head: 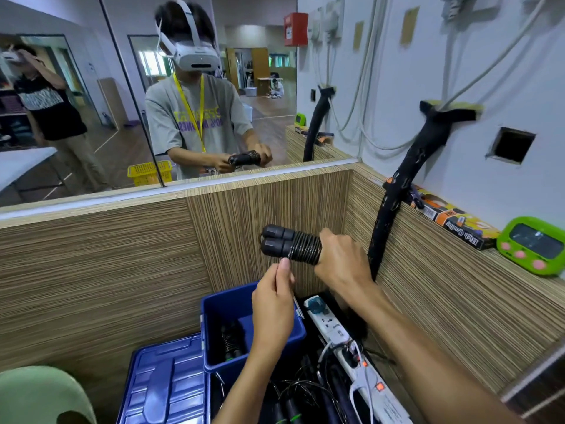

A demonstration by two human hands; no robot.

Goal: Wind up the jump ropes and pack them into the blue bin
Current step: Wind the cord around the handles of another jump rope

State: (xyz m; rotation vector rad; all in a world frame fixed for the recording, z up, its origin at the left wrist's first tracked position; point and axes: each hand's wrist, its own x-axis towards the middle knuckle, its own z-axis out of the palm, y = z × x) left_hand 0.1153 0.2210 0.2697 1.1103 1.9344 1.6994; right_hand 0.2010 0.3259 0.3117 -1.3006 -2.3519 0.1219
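At mid-frame, a black jump rope has its two handles side by side with cord coiled round them; the right hand grips the handles' right end, fingers curled round them; the left hand, just below, pinches the loose cord end between thumb and fingertips; the blue bin sits beneath, another wound rope inside.

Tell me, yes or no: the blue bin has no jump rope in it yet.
No: a wound jump rope with black handles already lies inside the blue bin, below the left hand.
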